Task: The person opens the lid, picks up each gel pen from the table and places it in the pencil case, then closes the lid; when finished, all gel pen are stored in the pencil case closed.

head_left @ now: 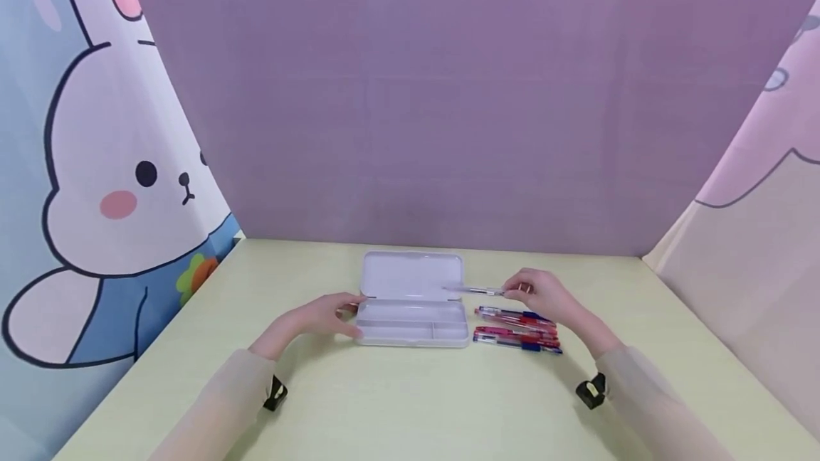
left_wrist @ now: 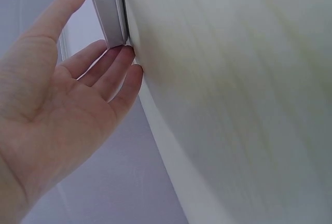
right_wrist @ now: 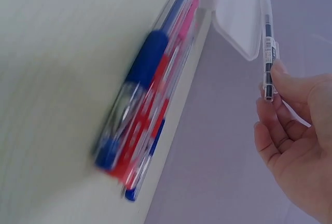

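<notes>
Hands: two. Case [head_left: 411,274]: one, at the left hand [head_left: 323,315]; compartments [head_left: 397,310], three. Pen [head_left: 483,291]: one, pinched in the right hand [head_left: 543,294]. Loose pens [head_left: 524,337]: at least two blue and two red (overlap bars an exact total), on the right hand's near side. Black fittings [head_left: 275,394]: two, one beneath each wrist.

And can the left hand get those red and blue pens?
Probably not straight across: the open case lies between the left hand and the pens, so it'd likely reach over.
</notes>
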Demonstrator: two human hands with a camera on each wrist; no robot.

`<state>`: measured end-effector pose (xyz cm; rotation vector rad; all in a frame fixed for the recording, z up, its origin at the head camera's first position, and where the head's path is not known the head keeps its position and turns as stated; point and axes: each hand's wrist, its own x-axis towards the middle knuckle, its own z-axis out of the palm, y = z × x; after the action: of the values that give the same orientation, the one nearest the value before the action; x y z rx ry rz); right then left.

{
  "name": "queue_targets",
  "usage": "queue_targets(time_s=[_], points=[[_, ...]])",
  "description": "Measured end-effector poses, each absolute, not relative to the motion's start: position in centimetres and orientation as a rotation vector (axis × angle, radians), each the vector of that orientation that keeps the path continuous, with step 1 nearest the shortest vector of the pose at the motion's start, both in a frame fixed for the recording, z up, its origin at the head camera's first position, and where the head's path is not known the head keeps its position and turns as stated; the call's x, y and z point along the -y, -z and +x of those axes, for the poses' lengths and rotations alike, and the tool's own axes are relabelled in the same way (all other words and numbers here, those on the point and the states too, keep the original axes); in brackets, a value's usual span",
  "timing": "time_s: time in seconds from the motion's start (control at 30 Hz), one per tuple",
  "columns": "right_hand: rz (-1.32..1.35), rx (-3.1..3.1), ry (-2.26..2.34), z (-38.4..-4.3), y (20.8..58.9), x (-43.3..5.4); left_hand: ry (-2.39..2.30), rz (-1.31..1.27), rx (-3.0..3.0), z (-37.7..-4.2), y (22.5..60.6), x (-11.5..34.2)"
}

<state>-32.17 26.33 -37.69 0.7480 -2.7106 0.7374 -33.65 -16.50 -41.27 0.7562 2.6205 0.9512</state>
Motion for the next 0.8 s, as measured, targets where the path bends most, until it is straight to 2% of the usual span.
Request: queue_targets(time_s=[0.8], points=[[0.94, 2.711, -0.789, -33.6, 38.6, -19.4, -0.975, 0.771, -2.603, -33.7, 41.5, 16.6]])
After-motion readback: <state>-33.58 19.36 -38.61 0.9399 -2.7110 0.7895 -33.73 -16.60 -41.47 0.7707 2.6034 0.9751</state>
